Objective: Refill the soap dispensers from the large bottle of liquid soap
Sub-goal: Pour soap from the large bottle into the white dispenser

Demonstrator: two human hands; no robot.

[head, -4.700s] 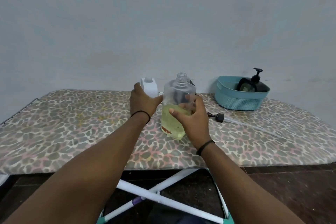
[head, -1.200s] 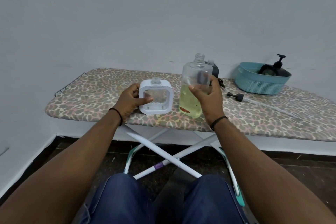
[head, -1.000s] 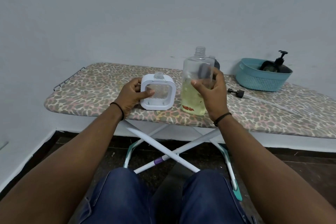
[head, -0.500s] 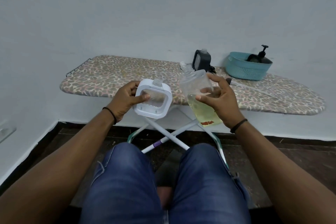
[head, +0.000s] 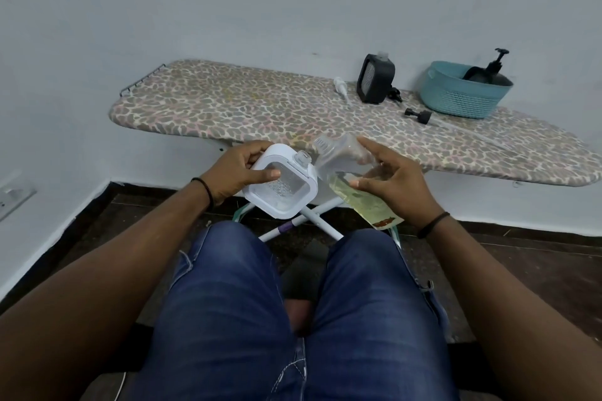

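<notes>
Both containers have come off the ironing board and now hang over the person's lap, nearer the knees than half a second ago, with the bottle tipped further over. Left hand grips the white square dispenser, thumb laid across its clear front window and fingers curled behind; the dispenser leans with its open neck toward one o'clock. Right hand holds the large clear bottle, fingers wrapped round its middle, the threaded mouth pointing to ten o'clock just beside the dispenser's neck. Whether the two mouths touch cannot be told. Pale yellow soap pools in the bottle's lower end, near a reddish label. Blue jeans fill the near view.

Farther off, the leopard-print ironing board carries a black square dispenser at one o'clock, a white pump lying to its left, a black pump lying to its right, and a teal basket holding a dark pump bottle.
</notes>
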